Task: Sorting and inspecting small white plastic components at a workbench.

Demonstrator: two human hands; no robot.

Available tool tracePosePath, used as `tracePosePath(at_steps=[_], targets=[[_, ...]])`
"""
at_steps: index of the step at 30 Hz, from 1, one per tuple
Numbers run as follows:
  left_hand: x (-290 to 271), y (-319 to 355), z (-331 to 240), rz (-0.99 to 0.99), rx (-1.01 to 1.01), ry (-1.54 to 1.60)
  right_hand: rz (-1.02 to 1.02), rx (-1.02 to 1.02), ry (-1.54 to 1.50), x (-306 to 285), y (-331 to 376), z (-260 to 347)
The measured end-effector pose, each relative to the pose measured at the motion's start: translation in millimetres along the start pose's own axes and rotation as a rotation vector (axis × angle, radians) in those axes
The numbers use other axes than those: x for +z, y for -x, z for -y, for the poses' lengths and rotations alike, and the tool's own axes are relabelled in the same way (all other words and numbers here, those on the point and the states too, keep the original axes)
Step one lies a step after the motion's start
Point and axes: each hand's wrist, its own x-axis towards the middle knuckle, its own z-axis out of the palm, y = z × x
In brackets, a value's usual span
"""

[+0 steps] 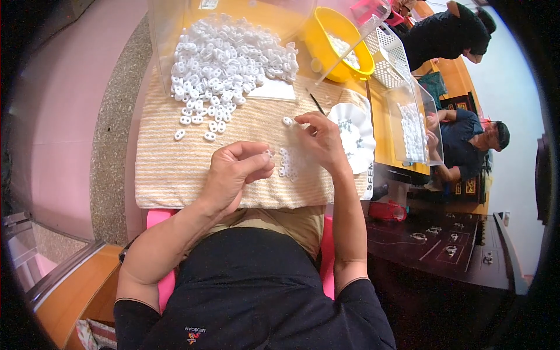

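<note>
My left hand [236,172] is closed in a pinch over a striped towel [160,157], with a small white piece [268,153] between thumb and forefinger. To its right, my right hand [324,140] has its fingers curled together; what they hold, if anything, is hidden. A white two-holed oval piece [287,121] is right beside those fingertips. Between the hands lies a small cluster of white pieces [286,164]. Beyond them a large heap of white two-holed pieces [227,61] spills out of a clear plastic bin [160,44] onto the towel.
A white frilled dish [364,146] with small dark-and-white parts sits right of my right hand, near a thin black stick [317,104]. Farther back are a yellow basin [319,35], a white perforated basket [388,55] and a clear box [408,131]. Two people are at the right.
</note>
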Motion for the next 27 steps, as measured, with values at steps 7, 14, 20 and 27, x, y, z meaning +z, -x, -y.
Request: tracePosePath(at_steps=[7,14,20,27], targets=[[-0.5,-0.3,1.8,0.004,0.002,0.018,0.02,0.05,0.093,7.1,-2.5,11.8],[0.0,-0.5,0.8,0.013,-0.005,0.025,0.005,0.038,0.176,11.9,-8.0,12.0],[0.2,-0.3,1.2,0.013,-0.006,0.032,-0.008,0.007,0.233,14.7,-12.8,12.9],[-1.1,-0.5,3.0,0.008,-0.008,0.042,0.021,-0.006,0.274,13.9,-14.3,19.3]])
